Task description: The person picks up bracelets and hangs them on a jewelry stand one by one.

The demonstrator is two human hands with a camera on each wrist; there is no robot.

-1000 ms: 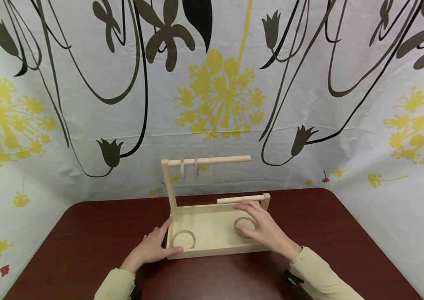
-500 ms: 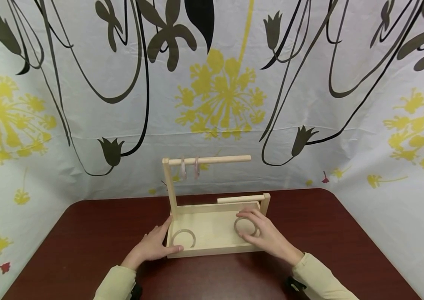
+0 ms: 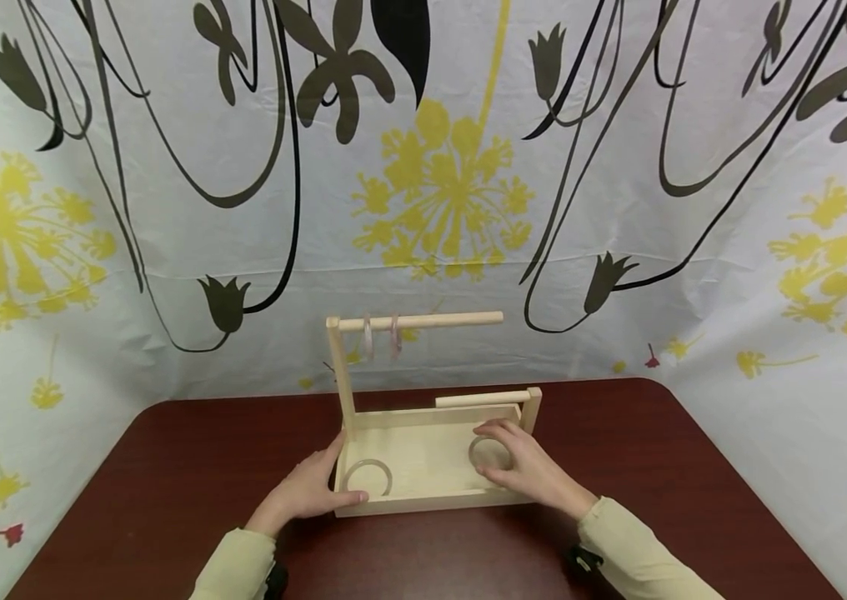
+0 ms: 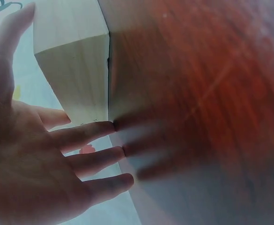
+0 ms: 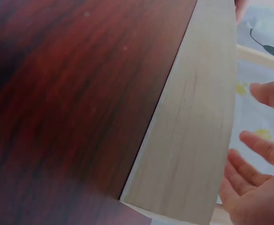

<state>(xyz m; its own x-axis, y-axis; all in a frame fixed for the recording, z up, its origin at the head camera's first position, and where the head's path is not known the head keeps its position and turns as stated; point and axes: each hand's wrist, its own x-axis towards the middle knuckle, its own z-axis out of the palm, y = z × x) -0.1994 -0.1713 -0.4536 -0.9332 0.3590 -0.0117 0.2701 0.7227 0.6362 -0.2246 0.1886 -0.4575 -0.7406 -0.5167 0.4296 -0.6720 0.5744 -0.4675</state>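
In the head view a pale wooden tray stand sits on the table. My left hand rests against its left corner, thumb on the front rim; the left wrist view shows this hand's other fingers extended and spread. One greyish bangle lies in the tray near that thumb. Another bangle lies at the tray's right end, under my right hand, whose thumb and fingers are spread apart around it. The right wrist view shows this hand beyond the tray wall, no bangle visible between its fingers.
A high wooden rod on the left post carries a whitish bangle and a pinkish bangle. A shorter low rod juts leftward from the right post. The dark red table meets a patterned cloth behind.
My right hand has lowered slightly over the right bangle, its fingertips coming down from near the tray's back wall. The left hand and both tray bangles stay in place.
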